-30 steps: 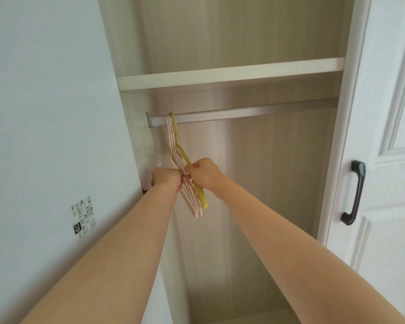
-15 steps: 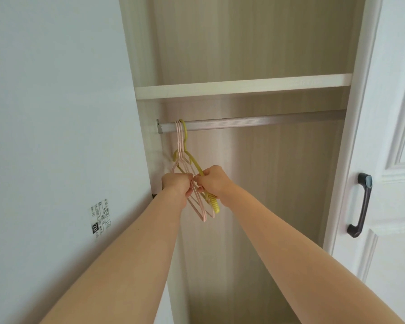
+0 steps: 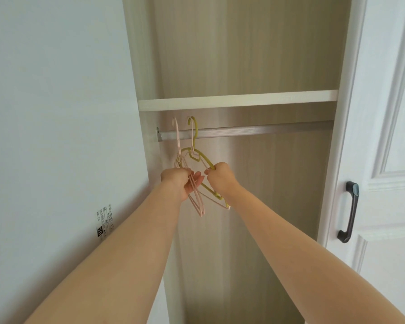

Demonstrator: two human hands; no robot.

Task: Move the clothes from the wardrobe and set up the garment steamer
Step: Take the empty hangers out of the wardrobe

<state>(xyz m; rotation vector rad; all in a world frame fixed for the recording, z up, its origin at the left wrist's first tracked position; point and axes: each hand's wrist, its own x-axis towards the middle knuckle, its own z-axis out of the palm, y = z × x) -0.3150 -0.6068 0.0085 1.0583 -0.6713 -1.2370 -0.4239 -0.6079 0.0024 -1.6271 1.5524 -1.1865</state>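
Both my arms reach into an open wardrobe. My left hand [image 3: 181, 181] grips a bunch of pink hangers [image 3: 197, 202] near their shoulders. My right hand [image 3: 219, 177] pinches the arm of a yellow-green hanger [image 3: 195, 157], with one pink hanger alongside it. All the hooks stand raised above the metal hanging rail [image 3: 255, 132], at its left end. No clothes and no steamer are in view.
A white shelf [image 3: 239, 99] runs just above the rail. The wardrobe's left side panel [image 3: 56, 136] carries a small label [image 3: 104, 220]. A white door [image 3: 384, 160] with a dark handle [image 3: 350, 211] stands open on the right.
The hangers have been lifted so that their hooks rise above the rail. My right hand has drawn the yellow-green hanger to the right, apart from the pink bunch in my left hand.
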